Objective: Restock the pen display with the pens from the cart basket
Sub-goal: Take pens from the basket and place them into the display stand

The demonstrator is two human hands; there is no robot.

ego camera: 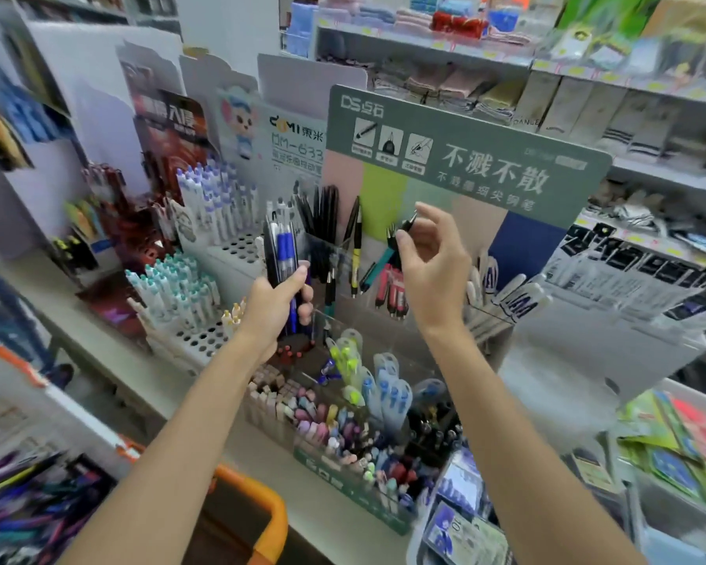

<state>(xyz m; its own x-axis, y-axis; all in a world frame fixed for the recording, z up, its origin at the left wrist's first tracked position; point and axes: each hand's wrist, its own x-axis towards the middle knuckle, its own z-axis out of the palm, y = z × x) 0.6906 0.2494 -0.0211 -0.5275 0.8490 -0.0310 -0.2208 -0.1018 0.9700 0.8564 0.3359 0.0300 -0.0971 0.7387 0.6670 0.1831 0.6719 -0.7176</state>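
The left hand (pixel 278 307) is wrapped round a bundle of pens (pixel 281 250), blue and black, held upright just left of the pen display (pixel 465 157). The right hand (pixel 435 263) pinches the top of 1 dark pen (pixel 405 225) between thumb and forefinger, the other fingers loosely curled, over the clear compartment (pixel 384 316) where pink pens (pixel 390 291) stand. Whether the pen's lower end is already inside, I cannot tell. More pens lie in the cart basket (pixel 270 511), near left.

Risks, as I judge them:
- The pinch is light and high on the pen, so it could tip into a neighbouring slot among the wrong colours
- The bundle is thick for 1 hand. If the grip loosens, pens could slide down onto the near tray of pastel pens (pixel 323 422)
- The right forearm passes over that tray, so dropping the wrist may knock the standing stock

Writing: the green header reads "DS点石" and, large, "不溅不散". The smaller line beneath is too blurred to read. The white card (pixel 294 136) to its left shows "DOMI 東米" and "DM-633", cut off by the green board
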